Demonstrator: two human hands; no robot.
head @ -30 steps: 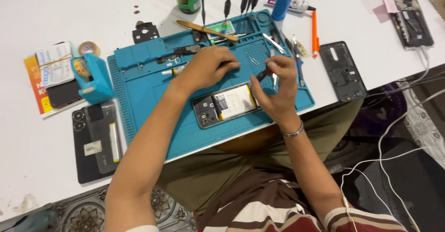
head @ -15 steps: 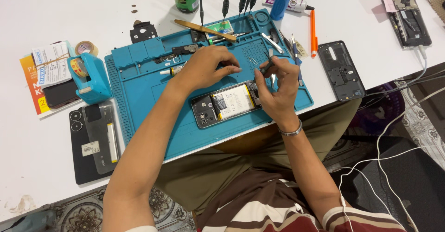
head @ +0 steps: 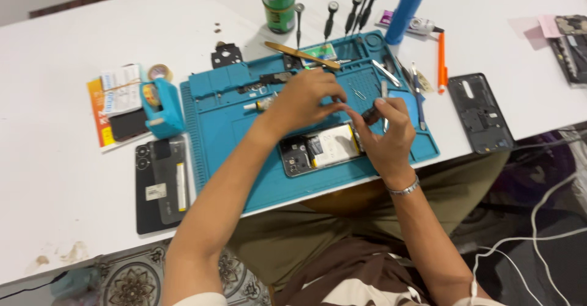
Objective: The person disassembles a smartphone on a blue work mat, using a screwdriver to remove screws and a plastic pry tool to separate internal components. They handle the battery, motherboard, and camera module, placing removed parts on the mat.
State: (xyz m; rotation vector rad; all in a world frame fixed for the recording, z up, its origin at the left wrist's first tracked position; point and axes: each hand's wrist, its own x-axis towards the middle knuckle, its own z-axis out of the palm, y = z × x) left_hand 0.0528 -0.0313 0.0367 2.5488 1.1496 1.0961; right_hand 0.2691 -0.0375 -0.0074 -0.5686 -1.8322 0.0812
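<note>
1. Opened phone [head: 321,149] lies face-down w/ back off on the blue mat [head: 244,177], near edge of the tabletop [head: 55,177], right below both hands.
2. Left hand [head: 302,98] hovers above the phone's far edge, fingers curled together, pinching something too small to tell.
3. Right hand [head: 385,132] is clamped on a thin dark tool [head: 370,114], tip pointing at the left fingertips.
4. Judgement: to do this well, keep wrists braced on the mat, work directly over it so a dropped bit stays put.
5. Tweezers [head: 386,73] lie just far-right, within reach.
</note>
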